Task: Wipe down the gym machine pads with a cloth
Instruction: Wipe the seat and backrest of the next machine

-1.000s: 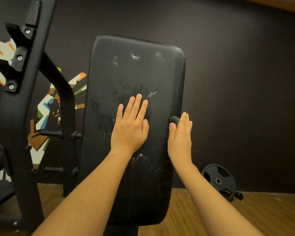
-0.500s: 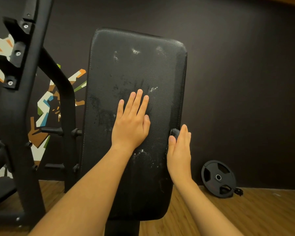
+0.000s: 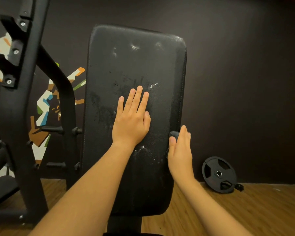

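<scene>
Left hand point(image 3: 131, 123) laid flat on the pad point(image 3: 134, 57) face, fingers straight. Right hand point(image 3: 180, 150) — fingers straight — pressed against the pad's right edge, dark cloth point(image 3: 174, 134) showing above its thumb.

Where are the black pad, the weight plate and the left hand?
black pad point(image 3: 136, 57): head view, upper part of its face.
weight plate point(image 3: 218, 173): head view, its centre hub.
left hand point(image 3: 131, 121): head view, back of the hand.

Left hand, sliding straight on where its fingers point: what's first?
Nothing, as far as shown. The left hand lies flat on the pad, fingers pointing up its face; only bare pad with white scuffs lies ahead, up to its top edge.
</scene>
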A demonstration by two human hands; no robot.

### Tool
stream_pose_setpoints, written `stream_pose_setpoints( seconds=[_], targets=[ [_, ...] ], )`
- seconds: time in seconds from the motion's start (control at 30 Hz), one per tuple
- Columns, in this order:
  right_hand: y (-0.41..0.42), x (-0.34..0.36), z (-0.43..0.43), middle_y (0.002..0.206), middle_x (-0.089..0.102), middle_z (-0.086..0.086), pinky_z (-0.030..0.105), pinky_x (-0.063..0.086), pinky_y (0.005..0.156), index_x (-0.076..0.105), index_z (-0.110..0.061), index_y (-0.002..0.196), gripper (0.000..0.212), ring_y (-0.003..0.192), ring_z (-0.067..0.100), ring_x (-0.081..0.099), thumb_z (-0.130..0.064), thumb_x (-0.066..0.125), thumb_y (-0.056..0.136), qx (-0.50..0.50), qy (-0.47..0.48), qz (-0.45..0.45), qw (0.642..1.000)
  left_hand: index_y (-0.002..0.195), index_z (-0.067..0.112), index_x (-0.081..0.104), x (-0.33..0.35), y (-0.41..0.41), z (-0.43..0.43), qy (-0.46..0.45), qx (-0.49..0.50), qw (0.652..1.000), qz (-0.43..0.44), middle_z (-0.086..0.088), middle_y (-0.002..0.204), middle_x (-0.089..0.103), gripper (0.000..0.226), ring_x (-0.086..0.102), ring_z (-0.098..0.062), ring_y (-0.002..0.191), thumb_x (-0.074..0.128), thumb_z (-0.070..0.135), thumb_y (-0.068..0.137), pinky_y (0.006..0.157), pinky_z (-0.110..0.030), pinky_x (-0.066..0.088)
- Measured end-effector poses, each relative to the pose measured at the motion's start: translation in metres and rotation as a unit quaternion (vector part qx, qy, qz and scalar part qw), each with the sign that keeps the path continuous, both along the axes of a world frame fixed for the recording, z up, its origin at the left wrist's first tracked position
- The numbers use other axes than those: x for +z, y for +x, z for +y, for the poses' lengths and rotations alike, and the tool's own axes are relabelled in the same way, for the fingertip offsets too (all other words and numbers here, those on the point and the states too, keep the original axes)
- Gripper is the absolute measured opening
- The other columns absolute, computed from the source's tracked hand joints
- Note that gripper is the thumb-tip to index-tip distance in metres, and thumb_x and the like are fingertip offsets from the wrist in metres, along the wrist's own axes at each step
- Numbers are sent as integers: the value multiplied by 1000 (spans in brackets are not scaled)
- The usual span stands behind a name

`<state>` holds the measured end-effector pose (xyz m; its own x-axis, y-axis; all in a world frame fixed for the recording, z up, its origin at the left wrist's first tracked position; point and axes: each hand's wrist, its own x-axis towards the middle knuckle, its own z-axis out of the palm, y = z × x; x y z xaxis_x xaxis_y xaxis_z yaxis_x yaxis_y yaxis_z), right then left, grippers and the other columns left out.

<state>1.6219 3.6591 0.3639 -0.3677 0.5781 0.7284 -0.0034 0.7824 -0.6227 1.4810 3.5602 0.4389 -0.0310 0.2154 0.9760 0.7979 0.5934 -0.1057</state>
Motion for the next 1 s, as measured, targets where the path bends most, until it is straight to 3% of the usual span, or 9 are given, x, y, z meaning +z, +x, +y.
stream_pose_setpoints(
  seconds=[0.13, 0.27, 0.43, 0.57, 0.73, 1.0],
  targets=[
    [-3, 13, 3, 172, 2, -7, 34, 8, 124, 0, -24, 164, 63, 156, 7, -9, -43, 26, 110, -9, 3, 1, 1000, 162, 15, 22, -1, -1, -1, 4, -4, 1000, 1, -8, 170, 13, 60, 9, -25, 157, 28, 33, 104, 126, -52, 13],
    [-4, -23, -8, 172, 2, -9, 26, 6, 121, 0, -26, 164, 63, 154, 2, -11, -42, 27, 109, -8, -20, 12, 1000, 162, 15, 22, 0, 0, -1, 5, -6, 1000, 0, -8, 170, 13, 61, 9, -25, 157, 28, 32, 104, 126, -51, 12],
    [0, -15, 2, 172, 0, -9, 34, 7, 126, -1, -24, 164, 63, 156, 6, -11, -42, 26, 110, -4, 2, -21, 1000, 162, 15, 23, 0, 0, 0, 5, 3, 1000, 6, -8, 170, 14, 60, 10, -25, 157, 30, 33, 105, 126, -52, 12],
    [-3, -10, 0, 172, 2, -8, 36, 8, 127, 1, -23, 164, 64, 156, 7, -9, -42, 27, 109, -5, -15, 13, 1000, 162, 15, 22, -1, 0, -1, 6, 3, 1000, 6, -9, 170, 14, 60, 10, -26, 157, 27, 33, 104, 126, -51, 12],
    [-6, -65, -12, 171, -2, -14, 26, 0, 125, -2, -27, 162, 62, 152, -1, -15, -41, 27, 109, -11, -41, 6, 999, 162, 15, 21, 2, 1, -3, -1, 4, 1000, 1, -8, 170, 13, 60, 8, -25, 157, 27, 33, 105, 126, -51, 10],
    [-6, -69, -5, 170, -2, -16, 21, -1, 121, -1, -25, 164, 68, 154, 0, -13, -49, 23, 105, -6, -32, 20, 999, 162, 15, 21, -1, 2, -2, 5, 2, 1000, 4, -9, 170, 14, 60, 9, -26, 157, 27, 31, 105, 126, -51, 10]
  ],
)
